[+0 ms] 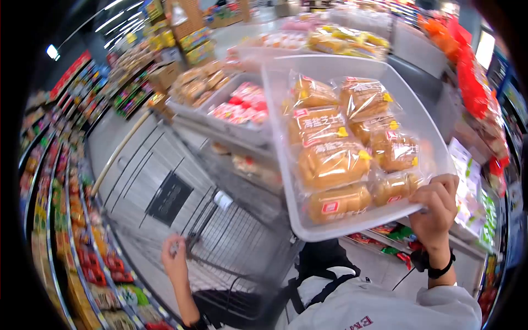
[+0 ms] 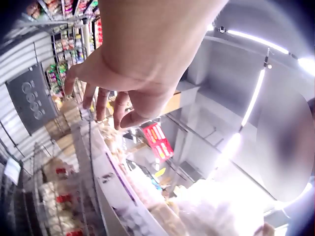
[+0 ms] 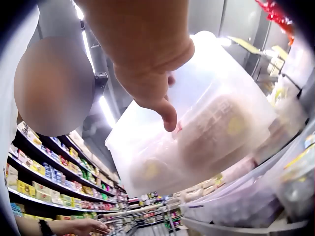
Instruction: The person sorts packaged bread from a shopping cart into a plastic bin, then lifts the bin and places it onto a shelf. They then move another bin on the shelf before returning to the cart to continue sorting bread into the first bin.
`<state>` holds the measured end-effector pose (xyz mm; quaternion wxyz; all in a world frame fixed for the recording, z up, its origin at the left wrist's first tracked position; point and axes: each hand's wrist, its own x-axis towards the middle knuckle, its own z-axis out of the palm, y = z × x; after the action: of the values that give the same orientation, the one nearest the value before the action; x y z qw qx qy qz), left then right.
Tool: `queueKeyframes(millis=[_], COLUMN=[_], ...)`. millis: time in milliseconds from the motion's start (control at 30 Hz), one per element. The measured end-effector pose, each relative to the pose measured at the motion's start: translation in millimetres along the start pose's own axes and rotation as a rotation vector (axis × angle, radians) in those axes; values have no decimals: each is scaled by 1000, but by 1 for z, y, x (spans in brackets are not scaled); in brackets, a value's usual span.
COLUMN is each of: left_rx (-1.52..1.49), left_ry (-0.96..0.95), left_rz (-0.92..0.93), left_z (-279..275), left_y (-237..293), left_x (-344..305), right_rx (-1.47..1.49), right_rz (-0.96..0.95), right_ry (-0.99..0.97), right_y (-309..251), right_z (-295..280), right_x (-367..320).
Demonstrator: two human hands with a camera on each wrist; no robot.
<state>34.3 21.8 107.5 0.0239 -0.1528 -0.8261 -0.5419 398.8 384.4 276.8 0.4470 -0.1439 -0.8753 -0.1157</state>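
Note:
A translucent white plastic tub (image 1: 330, 232) is tilted toward me, holding several clear-wrapped bread buns (image 1: 333, 162). My right hand (image 1: 434, 206) grips its near right corner by the rim. In the right wrist view the thumb (image 3: 169, 115) presses on the tub's outer wall (image 3: 211, 64), and wrapped buns show through the plastic. My left hand (image 1: 175, 256) is raised beside the wire shopping cart (image 1: 247, 225), its fingers loosely bent around nothing. From the left wrist view, the same hand (image 2: 130, 83) hangs with fingers spread, above a display of packaged food.
Beyond the cart stands a bread display with a crate of red-and-white packets (image 1: 242, 107) and more bagged bread (image 1: 201, 82). Stocked shelves (image 1: 82, 236) curve along the left. Red bags (image 1: 467, 82) hang at the right. A black floor sign (image 1: 170, 198) lies past the cart.

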Motion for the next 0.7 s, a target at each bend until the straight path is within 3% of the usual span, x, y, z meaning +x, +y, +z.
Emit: queueKeyframes(millis=[33,100,167,233,300,400,433,500,567,700], left_rx=[201,561,644,699,776,653,659,213,137,444], left_ry=[51,182,361,372,384,441,463,188,5,-49], left_rz=[222,135,115,113,21,-156,-180,-456,-524,-481], left_z=[-14,-36,-46,-39,-37,-56,-74,-128,-182,-274], left_y=[-38,-89,-147,-107,-31,-42,-53,-90,-32,70], left_x=[12,23,31,28,12,23,36,43,33,12], right_rx=[65,194,337,460,565,639,673,758,814,859], right_rz=[-18,-100,-191,-265,-341,-476,-492,-490,-513,-581], right_ry=[-7,-32,-55,-124,-202,-238,-279,-424,-478,-518], right_y=[-8,-23,-49,-73,-99,-143,-157,-180,-204,-258], right_z=[9,32,61,93,125,171,183,204,235,301], right_x=[3,10,19,26,29,26,25,20,7,-20])
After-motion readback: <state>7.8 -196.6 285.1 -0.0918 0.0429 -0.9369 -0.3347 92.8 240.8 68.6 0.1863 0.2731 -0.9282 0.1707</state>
